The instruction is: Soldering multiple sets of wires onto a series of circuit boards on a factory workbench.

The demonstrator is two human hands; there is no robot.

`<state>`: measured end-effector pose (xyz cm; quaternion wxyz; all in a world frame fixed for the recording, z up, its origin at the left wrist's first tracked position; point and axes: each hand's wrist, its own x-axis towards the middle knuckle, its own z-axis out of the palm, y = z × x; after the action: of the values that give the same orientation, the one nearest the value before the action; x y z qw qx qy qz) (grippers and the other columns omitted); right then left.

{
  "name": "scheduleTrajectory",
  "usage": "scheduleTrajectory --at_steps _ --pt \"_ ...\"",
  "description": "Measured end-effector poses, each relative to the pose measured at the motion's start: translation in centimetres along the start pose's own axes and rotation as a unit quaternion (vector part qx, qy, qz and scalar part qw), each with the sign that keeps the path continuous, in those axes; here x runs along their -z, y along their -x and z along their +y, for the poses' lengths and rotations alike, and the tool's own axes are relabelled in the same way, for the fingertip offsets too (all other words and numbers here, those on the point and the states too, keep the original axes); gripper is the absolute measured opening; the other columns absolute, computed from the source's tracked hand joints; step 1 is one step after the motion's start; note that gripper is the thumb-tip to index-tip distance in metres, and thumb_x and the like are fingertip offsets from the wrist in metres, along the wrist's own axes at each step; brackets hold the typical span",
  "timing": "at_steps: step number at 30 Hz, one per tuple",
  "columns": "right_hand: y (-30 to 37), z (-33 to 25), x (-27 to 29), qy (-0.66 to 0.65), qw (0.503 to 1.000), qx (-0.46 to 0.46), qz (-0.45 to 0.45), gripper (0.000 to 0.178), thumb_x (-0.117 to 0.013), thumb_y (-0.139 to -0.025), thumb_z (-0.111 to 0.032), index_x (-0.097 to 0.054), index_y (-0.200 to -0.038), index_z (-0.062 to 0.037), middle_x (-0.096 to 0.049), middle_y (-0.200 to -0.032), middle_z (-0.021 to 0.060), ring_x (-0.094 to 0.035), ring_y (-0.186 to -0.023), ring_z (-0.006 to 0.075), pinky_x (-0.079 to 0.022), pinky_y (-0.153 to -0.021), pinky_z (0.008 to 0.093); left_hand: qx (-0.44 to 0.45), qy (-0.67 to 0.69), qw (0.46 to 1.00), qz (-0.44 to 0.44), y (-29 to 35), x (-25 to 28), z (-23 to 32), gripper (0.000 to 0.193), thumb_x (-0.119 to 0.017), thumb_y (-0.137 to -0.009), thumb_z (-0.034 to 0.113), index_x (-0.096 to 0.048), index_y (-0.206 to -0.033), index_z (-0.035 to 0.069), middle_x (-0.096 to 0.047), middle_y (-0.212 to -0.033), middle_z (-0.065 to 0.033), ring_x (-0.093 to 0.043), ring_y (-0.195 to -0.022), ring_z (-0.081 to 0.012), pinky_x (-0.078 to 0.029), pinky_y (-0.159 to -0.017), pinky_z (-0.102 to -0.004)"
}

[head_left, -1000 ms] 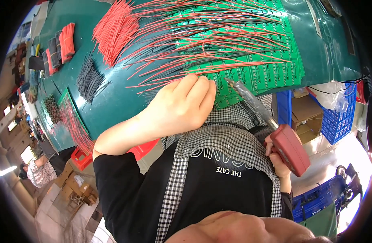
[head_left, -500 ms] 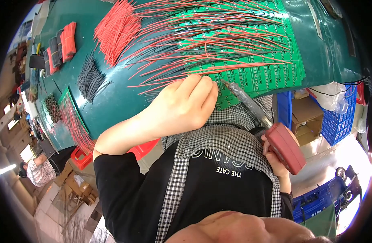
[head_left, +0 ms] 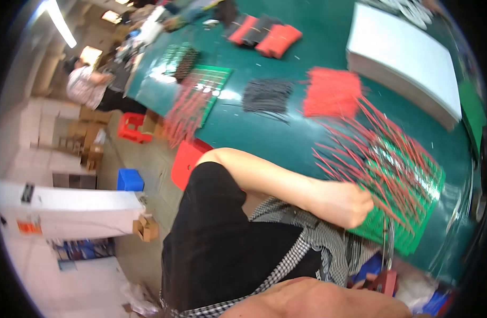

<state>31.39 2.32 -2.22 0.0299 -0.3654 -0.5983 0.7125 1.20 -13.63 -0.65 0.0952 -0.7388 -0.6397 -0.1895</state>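
Hiding fingertips and any hold, the left grip (head_left: 348,205) curls by the desk's (head_left: 259,137) near edge; right grip (head_left: 361,281) clasps a red-handled tool (head_left: 386,282); wires (head_left: 369,140) look springy, best end-pinched.

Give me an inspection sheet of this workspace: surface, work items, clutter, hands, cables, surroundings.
Surface: glossy green tabletop, a few pale specks.
Work items: green circuit board with red and dark wires across it; red wire pile; dark wire pile.
Clutter: red and dark bundles, second wired board, white-topped stack.
Hands: left hand curled at the board's left side, fingertips hidden; right hand, partly hidden, on a red-handled tool.
Cables: white looped strands at the far edge, possibly cord; tool's cord not seen.
Surroundings: red stool, cardboard boxes, another person.
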Motion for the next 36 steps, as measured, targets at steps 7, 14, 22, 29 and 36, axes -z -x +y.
scheduleTrajectory --at_steps 7,14,22,29,36 --pt "-7.6 1.2 3.4 0.076 0.889 0.393 -0.224 0.034 -0.066 -0.088 -0.015 -0.054 -0.115 0.0011 -0.061 -0.081 0.0075 -0.055 -0.065 0.0145 -0.042 -0.056 0.0245 0.022 -0.060 0.998 0.009 0.2 0.0 0.5 0.014 -0.060 -0.066 0.018 -0.059 -0.063 0.004 -0.055 -0.069 -0.0058 -0.056 -0.066 -0.0196 -0.047 -0.047 -0.0295" --pt "-2.0 -1.3 -0.8 -0.088 0.984 0.154 -0.027 0.033 -0.066 -0.087 -0.013 -0.055 -0.114 0.0018 -0.062 -0.094 0.0083 -0.057 -0.068 0.0163 -0.046 -0.062 0.0268 0.051 -0.030 0.997 0.044 -1.0 1.2 0.5 0.015 -0.058 -0.064 0.019 -0.054 -0.063 0.005 -0.047 -0.070 -0.0042 -0.053 -0.066 -0.0188 -0.048 -0.054 -0.0291" --pt "-0.4 -1.3 -0.4 -0.065 0.991 0.104 0.051 0.046 -0.069 -0.083 -0.023 -0.053 -0.119 0.0010 -0.059 -0.090 0.0085 -0.053 -0.065 0.0154 -0.042 -0.061 0.0261 -0.006 0.057 0.997 0.060 -2.3 0.0 0.5 0.013 -0.058 -0.062 0.016 -0.052 -0.065 0.005 -0.046 -0.069 -0.0053 -0.052 -0.062 -0.0198 -0.045 -0.053 -0.0316" --pt "-0.3 -3.4 -1.9 -0.118 0.985 0.107 0.070 0.038 -0.067 -0.072 -0.009 -0.060 -0.108 0.0018 -0.066 -0.085 0.0105 -0.058 -0.065 0.0166 -0.045 -0.060 0.0280 0.021 -0.010 1.000 -0.012 -2.3 2.6 0.0 0.026 -0.065 -0.059 0.007 -0.065 -0.085 0.000 -0.060 -0.081 -0.0062 -0.061 -0.070 -0.0168 -0.049 -0.057 -0.0255" --pt "0.1 -0.7 -0.2 0.215 0.968 0.106 0.070 0.035 -0.074 -0.063 -0.005 -0.068 -0.098 -0.0042 -0.068 -0.097 0.0131 -0.068 -0.081 0.0280 -0.053 -0.071 0.0329 0.040 -0.001 0.999 -0.011 -2.6 1.2 -0.1 0.031 -0.065 -0.059 0.008 -0.067 -0.088 -0.001 -0.060 -0.081 -0.0059 -0.061 -0.069 -0.0178 -0.048 -0.055 -0.0262"
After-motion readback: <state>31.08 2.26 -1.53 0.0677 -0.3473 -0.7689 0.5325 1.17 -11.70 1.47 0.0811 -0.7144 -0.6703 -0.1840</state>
